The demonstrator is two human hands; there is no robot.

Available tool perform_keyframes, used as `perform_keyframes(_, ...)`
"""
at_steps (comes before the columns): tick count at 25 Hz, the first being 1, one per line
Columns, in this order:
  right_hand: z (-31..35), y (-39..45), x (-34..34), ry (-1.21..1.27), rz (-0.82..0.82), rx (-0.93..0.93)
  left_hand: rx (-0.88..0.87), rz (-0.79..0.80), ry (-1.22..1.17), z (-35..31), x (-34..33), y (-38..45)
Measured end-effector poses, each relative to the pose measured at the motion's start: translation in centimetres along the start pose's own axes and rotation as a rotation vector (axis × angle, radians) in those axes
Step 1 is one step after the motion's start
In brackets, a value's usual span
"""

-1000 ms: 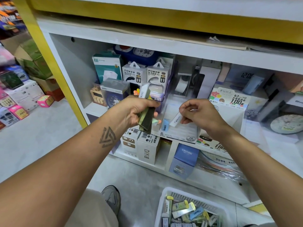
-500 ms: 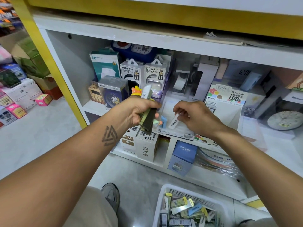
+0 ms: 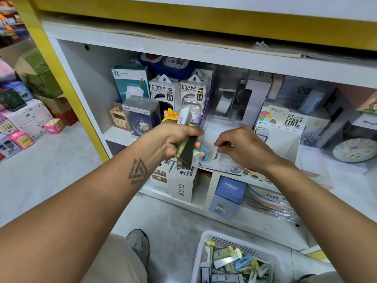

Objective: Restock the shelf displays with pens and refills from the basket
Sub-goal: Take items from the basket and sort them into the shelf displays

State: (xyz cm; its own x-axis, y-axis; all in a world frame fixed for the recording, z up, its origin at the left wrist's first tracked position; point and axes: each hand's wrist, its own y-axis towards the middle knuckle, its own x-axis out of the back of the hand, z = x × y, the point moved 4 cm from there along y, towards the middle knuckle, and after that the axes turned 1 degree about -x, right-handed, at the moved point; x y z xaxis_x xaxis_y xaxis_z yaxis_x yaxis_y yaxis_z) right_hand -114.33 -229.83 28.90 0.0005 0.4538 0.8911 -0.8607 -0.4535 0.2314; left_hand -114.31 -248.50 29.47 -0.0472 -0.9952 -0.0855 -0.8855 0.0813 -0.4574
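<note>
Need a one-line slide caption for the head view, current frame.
Left hand grips a stack of slim refill packs while right hand pinches one white refill pack into the white display tray.

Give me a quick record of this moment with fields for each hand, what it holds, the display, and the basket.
left hand: left hand grips a stack of slim refill packs, dark green in front
right hand: right hand pinches a white refill pack, tilted, at the display
display: white refill display box labelled 2B on the shelf edge; a blue pack already stands in it
basket: white basket on the floor, holding many mixed packs
task state: restocking under way
</note>
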Motion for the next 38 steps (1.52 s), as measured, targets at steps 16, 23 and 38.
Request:
perform_keyframes(16,1.8,-1.0,-0.1,1.298,-0.019,-0.498,-0.096,-0.009,-0.337,-1.2,-3.2,0.4)
perform_keyframes(23,-1.2,-1.9,2.1,1.225,-0.083,-0.516,-0.116,-0.078,-0.432,-1.5,-3.0,1.3)
perform_keyframes(38,-3.0,-1.9,3.5,0.118,0.005,-0.277,0.025,-0.003,-0.247,0.0,-3.0,1.0)
